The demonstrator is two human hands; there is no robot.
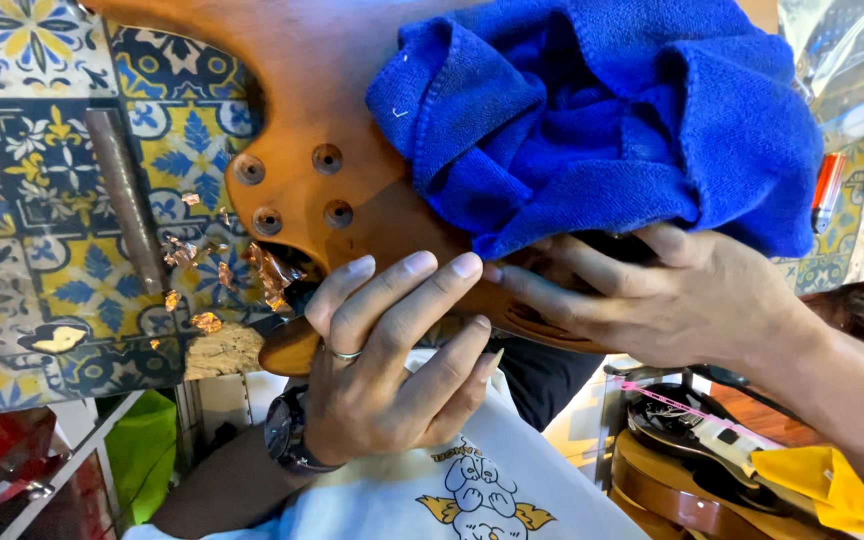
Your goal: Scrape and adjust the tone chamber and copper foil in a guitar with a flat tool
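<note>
— Two hands on one thing, as I count it. Where does it sit?

— One orange-brown varnished wooden guitar body (322,100) lies across the blue and yellow patterned tile tabletop (62,200), its lower edge hanging off toward the person. Left of the body, on the tiles, lies one dull grey metal bar (124,195), with a scatter of coppery foil scraps (207,322) below it.

— And on the body itself?

— Four round screw holes (292,188) in a cluster. Below them, the left hand (392,370), with one ring and one wristwatch (287,432), has its fingers stretched over the body's lower edge, pressing rather than clenched. Right of the holes, one crumpled blue terry cloth (602,120) is heaped on the wood. Under the cloth, the right hand (672,295) lies flat on the body, fingers extended, closed around nothing that I can see.

— How would it handle?

— I judge it stiff, fairly heavy, and slick where varnished; best gripped at the lower edge or the horn, with the cloth cushioning the finish. The cloth is soft and light. Far right of the body, one orange lighter (827,180).
</note>
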